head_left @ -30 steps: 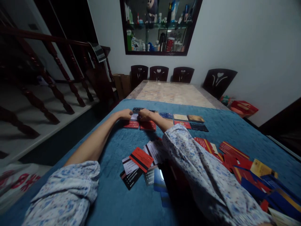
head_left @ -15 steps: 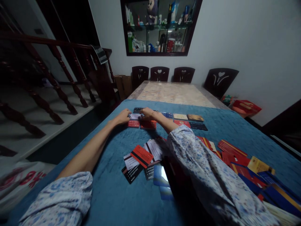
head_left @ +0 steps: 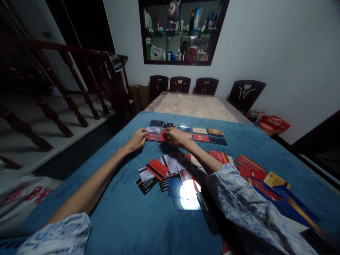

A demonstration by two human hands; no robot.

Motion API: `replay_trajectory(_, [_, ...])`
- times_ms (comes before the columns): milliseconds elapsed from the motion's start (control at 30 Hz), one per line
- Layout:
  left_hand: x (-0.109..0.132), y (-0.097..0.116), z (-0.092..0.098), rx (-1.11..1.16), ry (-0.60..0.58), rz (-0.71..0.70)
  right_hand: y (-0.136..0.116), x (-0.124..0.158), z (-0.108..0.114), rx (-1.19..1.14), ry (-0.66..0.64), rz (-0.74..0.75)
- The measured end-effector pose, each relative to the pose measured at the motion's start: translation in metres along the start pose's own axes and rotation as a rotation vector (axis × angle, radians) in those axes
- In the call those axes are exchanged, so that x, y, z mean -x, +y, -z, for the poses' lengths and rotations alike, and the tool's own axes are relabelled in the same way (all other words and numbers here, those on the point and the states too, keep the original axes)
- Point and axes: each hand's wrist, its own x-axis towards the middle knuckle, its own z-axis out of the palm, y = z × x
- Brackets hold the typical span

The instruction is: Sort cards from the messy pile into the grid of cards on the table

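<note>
Cards lie in rows on a blue cloth [head_left: 117, 198]. My left hand [head_left: 138, 140] rests at the left end of the rows, its fingertips at the edge of a red card [head_left: 151, 137]; whether it grips the card is too small to tell. My right hand [head_left: 172, 137] is bent over another red card [head_left: 160, 137], fingers curled down and their tips partly hidden. Behind the hands are a white card [head_left: 153, 130] and a black card [head_left: 156, 123]. Nearer me, an orange card [head_left: 157, 169] tops a loose pile of cards.
More red cards [head_left: 251, 163] and blue cards [head_left: 297, 212] are spread at the right, partly under my right sleeve. Chairs [head_left: 206, 86] stand beyond the table's bare stone end [head_left: 196, 104]. A white plastic bag [head_left: 29, 194] is at the lower left.
Both hands have moved slightly nearer me, from the white card to the red cards in the front row. The black and white cards behind are now more exposed.
</note>
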Motion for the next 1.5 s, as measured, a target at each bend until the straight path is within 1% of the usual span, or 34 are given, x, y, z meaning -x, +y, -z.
replay_trajectory(133, [0.018, 0.016, -0.002, 0.025, 0.002, -0.081, -0.012, 0.022, -0.002, -0.032, 0.043, -0.016])
replay_trajectory(300, [0.042, 0.039, -0.001, 0.077, -0.002, -0.135, -0.028, 0.044, -0.003, -0.08, 0.085, 0.045])
replay_trajectory(367, [0.051, 0.049, 0.001, 0.112, -0.026, -0.158, -0.035, 0.05, -0.003, -0.085, 0.078, 0.054])
replay_trajectory(467, [0.061, 0.063, 0.007, 0.183, -0.054, -0.159, -0.045, 0.056, -0.003, -0.096, 0.052, 0.11])
replay_trajectory(567, [0.067, 0.072, 0.016, 0.253, -0.143, -0.188, -0.053, 0.06, -0.003, -0.086, 0.015, 0.171])
replay_trajectory(733, [0.072, 0.07, 0.024, 0.305, -0.226, -0.237, -0.063, 0.064, -0.001, -0.029, -0.096, 0.212])
replay_trajectory(933, [0.073, 0.064, 0.021, 0.282, -0.344, -0.228, -0.066, 0.064, -0.01, -0.013, -0.153, 0.2])
replay_trajectory(1033, [0.072, 0.064, 0.02, 0.288, -0.35, -0.24, -0.064, 0.063, -0.014, -0.017, -0.158, 0.19])
replay_trajectory(1167, [0.071, 0.063, 0.024, 0.287, -0.37, -0.262, -0.064, 0.064, -0.012, -0.001, -0.167, 0.175])
replay_trajectory(1367, [0.072, 0.058, 0.028, 0.201, -0.364, -0.224, -0.064, 0.062, -0.014, 0.015, -0.165, 0.171])
replay_trajectory(1500, [0.074, 0.056, 0.028, 0.179, -0.388, -0.205, -0.061, 0.061, -0.018, -0.008, -0.164, 0.183])
